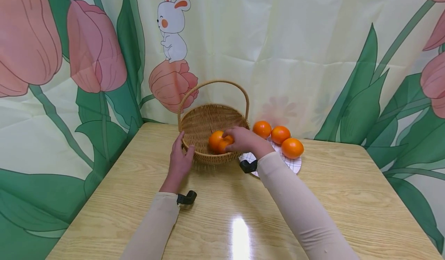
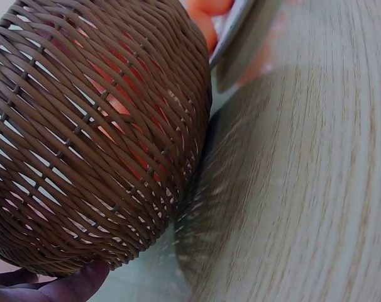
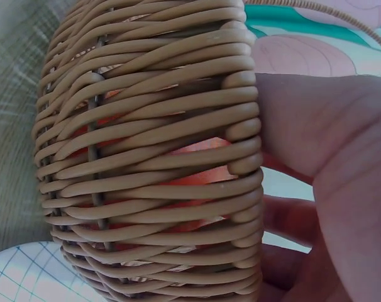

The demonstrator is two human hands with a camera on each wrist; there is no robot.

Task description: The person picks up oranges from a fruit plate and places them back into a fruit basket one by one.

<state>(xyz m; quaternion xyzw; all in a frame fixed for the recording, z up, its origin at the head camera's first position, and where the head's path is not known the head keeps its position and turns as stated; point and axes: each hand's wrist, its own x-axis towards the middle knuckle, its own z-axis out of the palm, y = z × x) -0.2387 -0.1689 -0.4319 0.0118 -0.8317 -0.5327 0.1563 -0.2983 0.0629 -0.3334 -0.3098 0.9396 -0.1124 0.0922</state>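
A woven wicker basket [image 1: 212,157] with a tall arched handle stands tilted on the table, its opening toward me. My left hand [image 1: 181,157] grips its left rim, and the left wrist view shows the thumb [image 2: 90,277] against the outer weave. Inside the basket, my right hand [image 1: 242,139] holds an orange [image 1: 223,145] from the right, fingers curled over it. Another orange [image 1: 214,138] lies beside it in the basket. In the right wrist view the wicker wall [image 3: 159,163] hides much of the fruit and the fingertips.
To the basket's right, a round plate [image 1: 295,165] with a blue grid pattern bears three oranges [image 1: 292,148]. The wooden table [image 1: 208,213] ends at a curtain [image 1: 295,39] printed with tulips and a rabbit. Black straps circle both wrists.
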